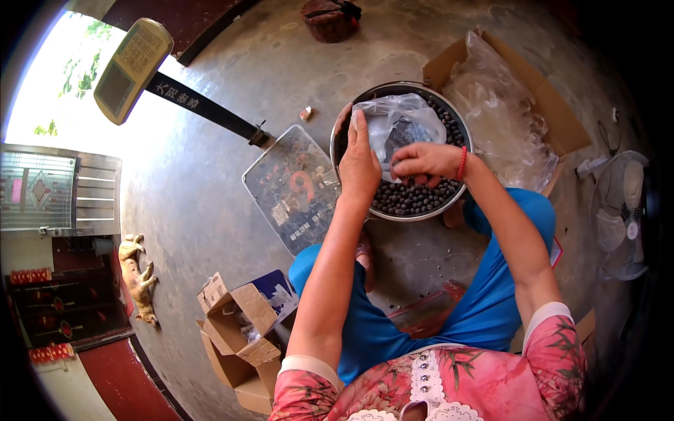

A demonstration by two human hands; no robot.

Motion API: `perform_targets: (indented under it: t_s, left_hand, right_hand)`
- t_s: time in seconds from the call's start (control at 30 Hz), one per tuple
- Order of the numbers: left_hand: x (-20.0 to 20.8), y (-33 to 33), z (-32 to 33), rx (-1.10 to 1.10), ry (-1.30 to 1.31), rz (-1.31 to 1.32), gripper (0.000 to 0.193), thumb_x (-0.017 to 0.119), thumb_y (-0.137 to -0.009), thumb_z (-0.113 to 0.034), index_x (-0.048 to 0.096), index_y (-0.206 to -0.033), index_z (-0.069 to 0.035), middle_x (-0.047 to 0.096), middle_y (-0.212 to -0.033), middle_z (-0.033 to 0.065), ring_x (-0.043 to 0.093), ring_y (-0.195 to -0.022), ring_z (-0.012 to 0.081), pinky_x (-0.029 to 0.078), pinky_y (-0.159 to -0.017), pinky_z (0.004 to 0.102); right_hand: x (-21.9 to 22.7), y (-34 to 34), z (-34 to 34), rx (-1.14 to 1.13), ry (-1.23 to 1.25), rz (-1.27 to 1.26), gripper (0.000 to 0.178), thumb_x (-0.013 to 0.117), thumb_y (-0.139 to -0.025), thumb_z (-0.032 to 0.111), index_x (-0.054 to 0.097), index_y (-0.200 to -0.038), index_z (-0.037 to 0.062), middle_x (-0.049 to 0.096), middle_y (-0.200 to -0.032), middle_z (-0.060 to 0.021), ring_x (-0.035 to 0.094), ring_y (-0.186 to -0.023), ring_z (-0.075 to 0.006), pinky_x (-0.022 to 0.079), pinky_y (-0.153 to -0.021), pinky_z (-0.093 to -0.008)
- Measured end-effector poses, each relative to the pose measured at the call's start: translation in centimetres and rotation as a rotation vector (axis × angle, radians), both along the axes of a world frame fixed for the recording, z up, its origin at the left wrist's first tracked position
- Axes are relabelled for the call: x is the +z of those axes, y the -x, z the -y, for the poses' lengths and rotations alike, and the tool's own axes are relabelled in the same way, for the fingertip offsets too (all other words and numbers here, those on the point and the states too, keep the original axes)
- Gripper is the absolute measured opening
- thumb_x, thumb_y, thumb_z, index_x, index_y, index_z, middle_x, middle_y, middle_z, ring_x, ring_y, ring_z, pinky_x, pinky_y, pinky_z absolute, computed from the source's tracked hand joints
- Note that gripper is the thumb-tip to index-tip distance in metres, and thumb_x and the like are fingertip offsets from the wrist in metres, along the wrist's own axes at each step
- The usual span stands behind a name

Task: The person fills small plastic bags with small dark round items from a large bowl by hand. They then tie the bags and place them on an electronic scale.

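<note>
A wide round metal basin (430, 217) stands on the floor before me, holding many small dark round fruits or nuts (414, 202). Over them lies a clear plastic bag (425, 116), bunched toward the basin's far left side. My left hand (361, 167) grips the bag's left edge, fingers upright and pressed together. At the bag's near side, just above the dark balls, my right hand (430, 161) has its fingers curled inward. What lies within those fingers is hidden. A red beaded bracelet circles the right wrist.
Left of the basin is a platform scale (281, 186) with its display (133, 70) on a post. An open carton of clear bags (495, 105) sits at the right, near a fan (621, 214). Cardboard boxes (242, 330) stand lower left; a dog (138, 277) lies farther left.
</note>
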State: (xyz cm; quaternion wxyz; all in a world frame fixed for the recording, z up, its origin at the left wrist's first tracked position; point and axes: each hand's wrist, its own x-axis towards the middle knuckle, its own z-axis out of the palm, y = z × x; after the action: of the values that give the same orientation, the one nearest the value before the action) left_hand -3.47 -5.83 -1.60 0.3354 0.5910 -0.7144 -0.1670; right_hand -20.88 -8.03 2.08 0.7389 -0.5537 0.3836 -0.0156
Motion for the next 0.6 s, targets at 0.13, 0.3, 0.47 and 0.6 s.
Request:
perform_targets:
  t_s: [0.13, 0.3, 0.47, 0.6]
  left_hand:
    - [1.0, 0.8, -0.4, -0.031, -0.026, -0.063, 0.068, 0.045, -0.07, 0.006, 0.022, -0.134, -0.002, 0.032, -0.132, 0.0214, 0.033, -0.121, 0.0358, 0.034, -0.095, 0.0361]
    - [0.3, 0.2, -0.2, -0.02, 0.068, -0.106, 0.066, 0.041, -0.068, 0.011, 0.032, -0.131, -0.007, 0.039, -0.126, 0.0221, 0.041, -0.114, 0.0354, 0.038, -0.089, 0.0366]
    - [-0.1, -0.5, 0.5, -0.084, 0.047, -0.247, 0.056, 0.039, -0.065, 0.015, 0.056, -0.113, -0.011, 0.052, -0.105, 0.0145, 0.055, -0.069, 0.0158, 0.045, -0.064, 0.024]
    - [-1.1, -1.7, 0.3, -0.064, 0.059, -0.211, 0.041, 0.045, -0.069, 0.01, 0.062, -0.101, -0.008, 0.055, -0.094, 0.0139, 0.054, -0.061, 0.0162, 0.046, -0.062, 0.0258]
  right_hand:
    - [-4.4, 0.1, 2.3, -0.407, -0.014, 0.024, 0.019, 0.054, -0.082, 0.03, 0.056, -0.085, 0.0115, 0.049, -0.065, 0.0049, 0.04, -0.048, -0.0024, 0.028, -0.036, -0.0185]
    - [-5.0, -2.1, 3.1, -0.876, -0.009, 0.284, 0.019, 0.054, -0.084, 0.027, 0.056, -0.094, 0.0104, 0.051, -0.088, -0.0014, 0.048, -0.073, -0.0079, 0.043, -0.05, -0.0245]
    - [-6.0, -1.2, 4.3, -0.716, 0.683, 0.075, 0.022, 0.053, -0.083, 0.024, 0.057, -0.096, 0.0075, 0.053, -0.103, -0.0043, 0.05, -0.092, -0.0103, 0.048, -0.062, -0.0262]
    - [-1.5, -0.6, 2.6, -0.346, 0.216, 0.166, 0.022, 0.047, -0.086, 0.023, 0.06, -0.084, 0.0044, 0.06, -0.079, -0.0035, 0.057, -0.07, -0.0108, 0.049, -0.06, -0.0258]
